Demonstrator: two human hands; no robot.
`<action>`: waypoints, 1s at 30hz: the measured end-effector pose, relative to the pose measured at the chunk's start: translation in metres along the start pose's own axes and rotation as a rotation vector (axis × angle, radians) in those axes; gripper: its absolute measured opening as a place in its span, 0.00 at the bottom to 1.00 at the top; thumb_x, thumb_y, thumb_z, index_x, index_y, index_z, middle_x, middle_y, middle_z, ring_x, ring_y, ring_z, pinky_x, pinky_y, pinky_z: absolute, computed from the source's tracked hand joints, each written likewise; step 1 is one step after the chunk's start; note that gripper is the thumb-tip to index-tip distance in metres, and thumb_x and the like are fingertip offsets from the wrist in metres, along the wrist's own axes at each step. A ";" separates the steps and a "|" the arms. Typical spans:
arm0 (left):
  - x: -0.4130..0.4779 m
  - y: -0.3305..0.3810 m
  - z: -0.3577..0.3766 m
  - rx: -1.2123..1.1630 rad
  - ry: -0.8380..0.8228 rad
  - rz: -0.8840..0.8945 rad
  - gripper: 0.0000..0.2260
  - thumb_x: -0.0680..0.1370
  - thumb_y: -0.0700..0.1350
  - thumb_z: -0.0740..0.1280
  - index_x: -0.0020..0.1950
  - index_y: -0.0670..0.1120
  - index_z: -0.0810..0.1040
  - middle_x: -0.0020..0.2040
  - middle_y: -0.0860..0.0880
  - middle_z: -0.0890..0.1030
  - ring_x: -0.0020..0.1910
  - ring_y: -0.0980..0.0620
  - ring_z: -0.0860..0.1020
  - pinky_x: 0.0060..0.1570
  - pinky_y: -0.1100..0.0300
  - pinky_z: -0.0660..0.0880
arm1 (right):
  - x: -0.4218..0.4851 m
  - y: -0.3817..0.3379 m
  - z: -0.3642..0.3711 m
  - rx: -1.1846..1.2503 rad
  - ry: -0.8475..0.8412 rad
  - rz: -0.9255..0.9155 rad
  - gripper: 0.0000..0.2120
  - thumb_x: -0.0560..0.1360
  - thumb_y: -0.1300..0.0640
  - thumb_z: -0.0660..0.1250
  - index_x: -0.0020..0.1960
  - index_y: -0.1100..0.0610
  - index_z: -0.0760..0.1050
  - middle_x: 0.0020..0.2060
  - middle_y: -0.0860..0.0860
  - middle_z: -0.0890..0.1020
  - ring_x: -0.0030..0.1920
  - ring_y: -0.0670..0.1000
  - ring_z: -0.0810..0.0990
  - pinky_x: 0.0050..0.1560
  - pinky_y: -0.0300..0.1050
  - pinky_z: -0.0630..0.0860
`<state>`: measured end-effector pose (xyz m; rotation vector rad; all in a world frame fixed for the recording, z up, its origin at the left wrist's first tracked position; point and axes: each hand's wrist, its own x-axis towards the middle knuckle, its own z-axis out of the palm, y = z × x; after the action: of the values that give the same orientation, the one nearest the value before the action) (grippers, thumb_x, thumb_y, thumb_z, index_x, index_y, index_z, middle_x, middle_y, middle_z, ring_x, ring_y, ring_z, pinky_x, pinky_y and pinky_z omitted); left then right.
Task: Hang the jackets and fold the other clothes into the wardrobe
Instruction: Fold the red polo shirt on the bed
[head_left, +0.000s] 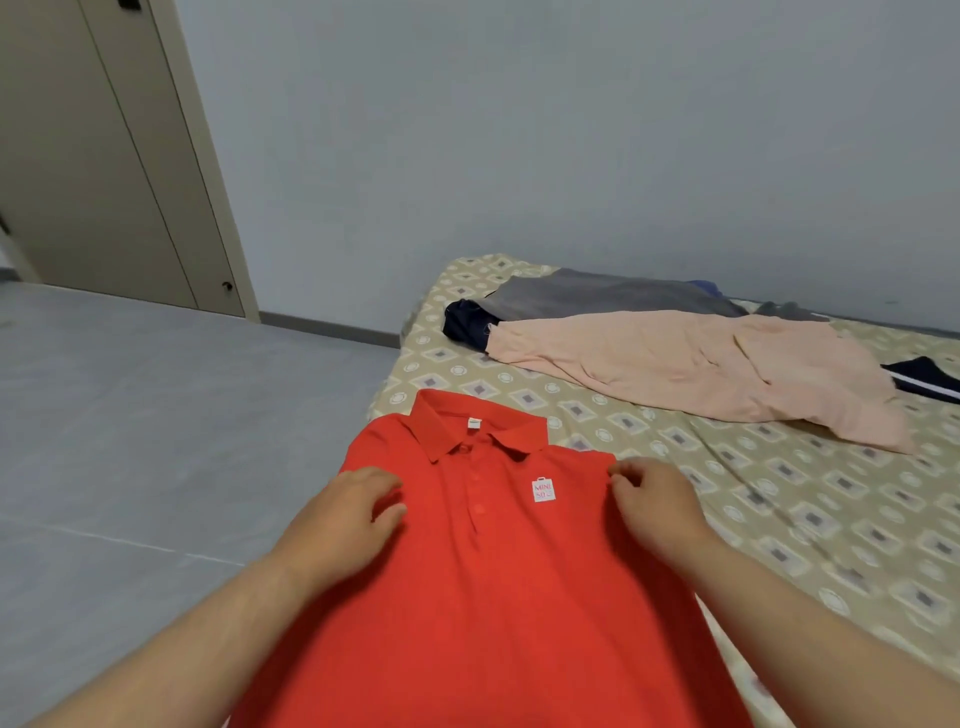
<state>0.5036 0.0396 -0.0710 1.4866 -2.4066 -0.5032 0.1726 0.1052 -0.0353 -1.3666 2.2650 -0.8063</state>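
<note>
A red polo shirt (483, 582) lies front up on the bed, collar pointing away from me, with a small white logo on the chest. My left hand (345, 514) grips the shirt at its left shoulder, thumb and fingers curled over the cloth. My right hand (652, 499) pinches the right shoulder edge with curled fingers. Farther back on the bed lie a pale pink garment (701, 371), a grey garment (597, 293) and a dark navy one (467, 325).
The bed has a beige patterned sheet (810, 499) and stands against a grey wall. Another navy garment with white stripes (930, 382) lies at the right edge. Grey floor (156, 426) spreads to the left. A beige door (104, 156) stands at the upper left.
</note>
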 end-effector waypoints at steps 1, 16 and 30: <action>0.018 -0.006 -0.001 -0.031 0.032 -0.011 0.16 0.80 0.48 0.64 0.66 0.46 0.76 0.63 0.50 0.78 0.62 0.48 0.75 0.65 0.55 0.69 | 0.019 -0.007 0.007 -0.047 0.055 -0.042 0.11 0.78 0.60 0.63 0.52 0.53 0.83 0.54 0.50 0.84 0.58 0.52 0.80 0.53 0.41 0.69; 0.157 -0.037 0.019 -0.120 0.244 -0.098 0.09 0.77 0.50 0.67 0.39 0.47 0.75 0.39 0.49 0.78 0.43 0.43 0.77 0.44 0.50 0.73 | 0.115 -0.039 0.061 0.255 -0.316 0.083 0.07 0.72 0.59 0.74 0.39 0.54 0.76 0.34 0.55 0.79 0.35 0.53 0.75 0.38 0.45 0.71; 0.120 0.087 0.088 -0.244 0.030 0.272 0.28 0.78 0.55 0.62 0.77 0.51 0.62 0.80 0.48 0.58 0.79 0.49 0.53 0.76 0.55 0.48 | 0.098 0.038 0.000 0.399 -0.445 0.511 0.15 0.80 0.48 0.63 0.51 0.59 0.80 0.36 0.53 0.83 0.32 0.49 0.80 0.32 0.38 0.74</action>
<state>0.3461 -0.0185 -0.1079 1.0405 -2.3739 -0.6760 0.1021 0.0320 -0.0620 -0.6583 1.8473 -0.6473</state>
